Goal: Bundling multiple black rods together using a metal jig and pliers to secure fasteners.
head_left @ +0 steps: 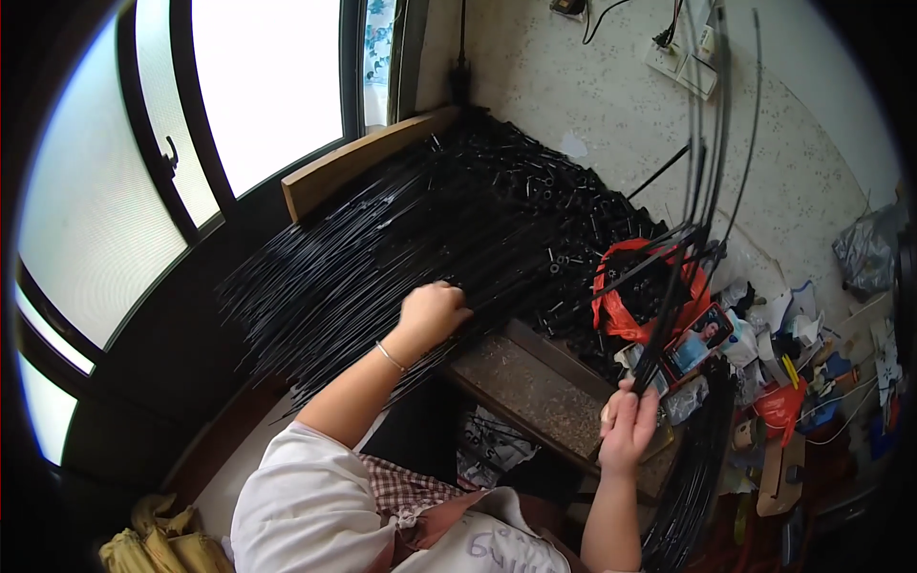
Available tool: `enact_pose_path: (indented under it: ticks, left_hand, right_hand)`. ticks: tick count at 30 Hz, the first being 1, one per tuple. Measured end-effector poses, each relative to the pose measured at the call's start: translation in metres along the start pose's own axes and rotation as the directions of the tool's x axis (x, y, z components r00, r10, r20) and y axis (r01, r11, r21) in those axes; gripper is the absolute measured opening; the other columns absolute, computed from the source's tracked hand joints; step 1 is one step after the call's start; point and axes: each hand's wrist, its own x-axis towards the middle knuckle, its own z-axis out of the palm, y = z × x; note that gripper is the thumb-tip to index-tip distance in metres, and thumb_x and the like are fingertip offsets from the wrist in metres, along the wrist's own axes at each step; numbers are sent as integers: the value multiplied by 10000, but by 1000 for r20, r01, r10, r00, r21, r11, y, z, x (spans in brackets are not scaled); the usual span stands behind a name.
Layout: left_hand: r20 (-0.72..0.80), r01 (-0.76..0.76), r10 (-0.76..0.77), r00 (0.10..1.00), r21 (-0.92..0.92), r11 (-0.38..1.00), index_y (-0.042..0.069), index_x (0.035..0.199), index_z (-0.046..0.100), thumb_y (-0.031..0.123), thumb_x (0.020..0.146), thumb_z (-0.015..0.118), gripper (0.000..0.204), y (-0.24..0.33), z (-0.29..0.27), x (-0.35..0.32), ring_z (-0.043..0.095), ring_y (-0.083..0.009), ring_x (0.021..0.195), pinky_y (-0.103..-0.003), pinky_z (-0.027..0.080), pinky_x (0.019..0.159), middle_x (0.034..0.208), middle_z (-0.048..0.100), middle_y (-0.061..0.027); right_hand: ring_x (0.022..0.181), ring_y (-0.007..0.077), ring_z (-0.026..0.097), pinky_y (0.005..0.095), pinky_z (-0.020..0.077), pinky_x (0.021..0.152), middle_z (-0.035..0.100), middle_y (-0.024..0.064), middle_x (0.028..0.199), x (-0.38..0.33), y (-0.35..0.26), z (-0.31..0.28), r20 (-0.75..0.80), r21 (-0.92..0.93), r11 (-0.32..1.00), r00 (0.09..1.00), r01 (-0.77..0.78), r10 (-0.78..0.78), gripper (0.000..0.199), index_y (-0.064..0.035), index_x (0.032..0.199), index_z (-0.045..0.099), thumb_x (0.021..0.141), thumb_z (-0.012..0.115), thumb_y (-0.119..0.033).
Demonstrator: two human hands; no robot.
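Note:
My left hand (435,313) reaches forward into a big heap of long thin black rods (353,258) and closes its fingers on them near the heap's right edge. My right hand (629,425) is lower right and grips a small bundle of the same black rods (712,143) by their lower ends. That bundle stands nearly upright and fans out toward the top of the view. A thin bracelet circles my left wrist.
Small black parts (544,191) are piled behind the rods. A red plastic bag (626,310) holds more of them. A brown board (535,382) lies between my hands. Clutter of boxes and papers (793,382) fills the right. Windows (258,86) stand at left, a power strip (680,65) lies on the floor.

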Motion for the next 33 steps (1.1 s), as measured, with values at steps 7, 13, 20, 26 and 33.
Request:
enact_pose_path:
  ticks: [7, 13, 20, 26, 33]
  left_hand:
    - [-357, 177, -40, 933, 361, 915, 36, 687, 468, 64, 651, 476, 46, -67, 3, -4, 507, -222, 670, -308, 437, 534, 700, 486, -83]
    - [-437, 309, -286, 853, -18, 951, 36, 765, 403, 145, 741, 429, 114, -33, -40, 4, 503, -320, 577, -389, 404, 505, 630, 512, -132]
    - [16, 41, -82, 997, -949, 313, 63, 813, 455, 217, 781, 436, 159, 69, -52, 26, 476, -107, 550, -225, 378, 480, 674, 521, -35]
    - [422, 350, 245, 873, -891, 289, 40, 878, 452, 202, 777, 453, 191, 166, 3, -9, 529, -168, 743, -270, 414, 665, 820, 544, -95]
    - [268, 337, 323, 908, -924, -180, 31, 903, 489, 84, 718, 529, 196, 190, 5, 14, 540, -170, 771, -295, 432, 676, 839, 556, -89]
  right_hand:
    - [420, 35, 280, 148, 236, 357, 334, -24, 565, 61, 18, 21, 52, 59, 987, 987, 151, -154, 125, -65, 883, 366, 832, 327, -172]
    - [361, 40, 290, 154, 244, 317, 346, -17, 524, 21, 53, 10, -2, 59, 966, 967, -253, 254, 133, -45, 850, 409, 811, 375, -167]
    - [444, 59, 369, 168, 317, 420, 402, 0, 561, 33, -9, -7, 15, 103, 960, 966, -259, 259, 134, -28, 839, 418, 806, 388, -154]
    - [616, 92, 471, 213, 403, 540, 450, 63, 851, -8, 8, -13, -15, -59, 998, 1000, -26, 25, 377, -33, 1061, 262, 745, 468, -46]
    - [438, 62, 433, 192, 370, 418, 452, 0, 599, -63, 31, -43, 70, -73, 910, 908, -409, 414, 277, -46, 936, 378, 703, 527, -39]
